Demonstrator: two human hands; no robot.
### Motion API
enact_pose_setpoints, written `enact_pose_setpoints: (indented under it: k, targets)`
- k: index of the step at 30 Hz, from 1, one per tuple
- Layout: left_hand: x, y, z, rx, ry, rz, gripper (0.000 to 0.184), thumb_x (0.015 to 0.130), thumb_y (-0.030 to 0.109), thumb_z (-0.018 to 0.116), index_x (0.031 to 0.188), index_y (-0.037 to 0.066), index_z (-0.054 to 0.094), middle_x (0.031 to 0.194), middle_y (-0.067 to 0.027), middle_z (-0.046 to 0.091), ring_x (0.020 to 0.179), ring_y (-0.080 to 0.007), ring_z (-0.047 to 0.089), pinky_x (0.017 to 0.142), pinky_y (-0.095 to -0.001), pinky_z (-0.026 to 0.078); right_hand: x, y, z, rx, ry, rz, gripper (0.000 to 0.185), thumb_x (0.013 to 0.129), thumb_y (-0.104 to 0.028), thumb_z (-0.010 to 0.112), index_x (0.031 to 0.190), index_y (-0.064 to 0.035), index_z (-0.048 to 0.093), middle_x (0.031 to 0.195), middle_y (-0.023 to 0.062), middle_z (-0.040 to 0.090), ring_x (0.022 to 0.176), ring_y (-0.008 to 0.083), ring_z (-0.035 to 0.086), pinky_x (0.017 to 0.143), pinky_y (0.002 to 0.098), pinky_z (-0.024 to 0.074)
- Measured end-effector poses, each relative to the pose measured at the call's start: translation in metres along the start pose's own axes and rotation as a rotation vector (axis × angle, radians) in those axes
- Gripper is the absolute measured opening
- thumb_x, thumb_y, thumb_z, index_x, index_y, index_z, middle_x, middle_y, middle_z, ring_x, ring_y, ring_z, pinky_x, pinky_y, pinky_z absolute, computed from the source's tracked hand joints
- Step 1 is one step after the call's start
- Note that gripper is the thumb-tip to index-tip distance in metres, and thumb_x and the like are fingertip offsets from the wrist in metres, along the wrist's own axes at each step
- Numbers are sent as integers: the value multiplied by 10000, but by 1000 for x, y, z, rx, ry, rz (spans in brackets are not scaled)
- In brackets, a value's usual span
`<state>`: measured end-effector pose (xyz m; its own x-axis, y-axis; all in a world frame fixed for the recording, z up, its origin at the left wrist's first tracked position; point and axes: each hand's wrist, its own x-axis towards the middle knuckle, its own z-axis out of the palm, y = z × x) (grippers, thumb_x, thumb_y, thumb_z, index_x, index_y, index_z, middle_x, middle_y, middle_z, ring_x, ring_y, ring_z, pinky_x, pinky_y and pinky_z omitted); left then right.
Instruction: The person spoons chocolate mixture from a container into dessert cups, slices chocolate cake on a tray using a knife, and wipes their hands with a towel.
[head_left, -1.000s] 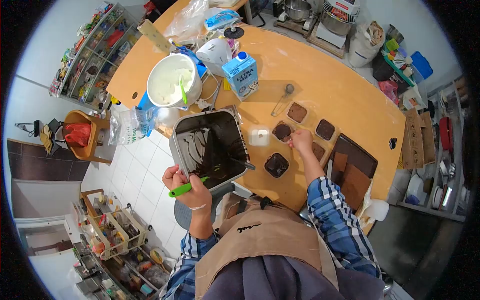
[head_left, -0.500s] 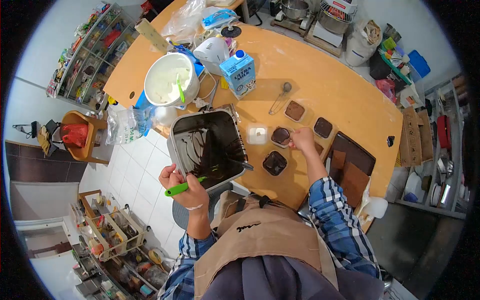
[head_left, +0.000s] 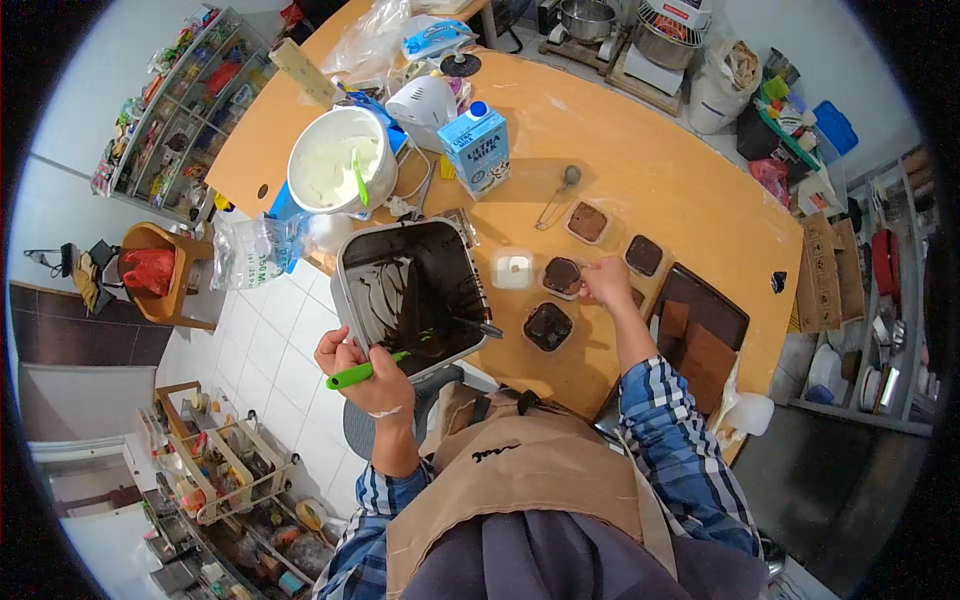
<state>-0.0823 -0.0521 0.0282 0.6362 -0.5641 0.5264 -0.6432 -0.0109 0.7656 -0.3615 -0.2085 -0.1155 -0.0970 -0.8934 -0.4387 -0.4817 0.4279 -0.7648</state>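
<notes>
Dark topping [head_left: 560, 271] nearly covers the cup [head_left: 562, 294] pinched by the right hand's [head_left: 606, 283] fingers; the left hand's [head_left: 374, 382] fingers clamp the spatula [head_left: 349, 377].

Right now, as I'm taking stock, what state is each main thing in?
Mixing bowl: uncovered, white mixture inside
Milk carton: upright, blue cap on
Rectangular pan: uncovered, chocolate-smeared inside
Green-handled utensil: in the left hand
Small strainer: lying on the table
Tub by the right hand: uncovered, dark-topped
Baking tray: holding brown slabs
</notes>
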Motion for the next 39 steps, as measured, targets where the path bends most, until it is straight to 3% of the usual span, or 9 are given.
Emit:
enact_pose_setpoints:
  k: [6, 15, 21, 24, 27, 30, 33, 36, 39]
  targets:
    - [0, 5, 1, -39, -3, -49, 149, 618, -14, 441, 574, 12, 301, 962, -150, 399, 737, -170, 392, 666, -283, 354, -4, -1, -5, -20, 12, 19, 113, 712, -39, 559, 647, 48, 589, 521, 91, 569, 434, 141, 571, 373, 271, 411]
    - [2, 2, 0, 32, 8, 76, 162, 613, -31, 440, 575, 17, 290, 940, -170, 408, 796, -219, 403, 728, -330, 351, -3, 4, -3, 88, -31, 53, 103, 716, -27, 563, 640, 42, 576, 538, 87, 571, 426, 138, 560, 376, 264, 415]
    - [2, -3, 1, -1, 26, 39, 171, 614, -40, 442, 577, 19, 285, 919, -178, 416, 812, -231, 412, 739, -343, 350, 2, 13, 3, -35, 155, -267, 87, 729, -28, 543, 677, 37, 569, 552, 85, 572, 471, 140, 582, 437, 273, 451]
    - [2, -5, 0, 3, 17, 40, 176, 614, -42, 442, 577, 19, 282, 921, -179, 416, 811, -230, 412, 737, -341, 350, -8, 0, -3, 21, 212, -268, 113, 682, -91, 554, 661, 18, 578, 601, 180, 581, 563, 295, 588, 550, 375, 450]
    - [1, -5, 1, 14, 15, 15, 180, 616, -44, 441, 575, 20, 278, 925, -178, 413, 808, -229, 411, 731, -340, 351, -14, -8, -8, -167, 337, -413, 100, 724, -59, 550, 732, 28, 598, 604, 145, 598, 515, 201, 606, 516, 310, 471]
    - [2, -2, 0, 5, 7, -1, 183, 615, -45, 439, 573, 22, 274, 929, -175, 412, 803, -225, 409, 731, -337, 350, -10, -3, -5, -150, 412, -461, 121, 712, -82, 563, 745, 25, 609, 624, 162, 604, 548, 231, 613, 537, 329, 471]
    - [1, -8, 0, 12, 5, 42, 183, 616, -47, 437, 572, 24, 274, 931, -172, 411, 798, -219, 406, 735, -336, 349, -12, -4, -7, -51, 344, -381, 121, 687, -110, 567, 691, 10, 585, 664, 200, 593, 632, 341, 600, 582, 405, 466]
    - [2, -2, 0, -5, 6, 11, 182, 617, -51, 435, 571, 25, 276, 933, -171, 412, 797, -216, 405, 741, -338, 348, -17, -9, -10, -144, 361, -392, 122, 703, -87, 564, 724, 28, 598, 615, 174, 594, 596, 271, 615, 551, 354, 471]
    - [2, -3, 1, -9, 12, 32, 182, 620, -53, 436, 568, 25, 280, 934, -170, 412, 791, -212, 407, 728, -331, 354, -21, -12, -11, -215, 418, -459, 112, 703, -81, 561, 710, 27, 592, 620, 199, 580, 583, 301, 600, 545, 364, 465]
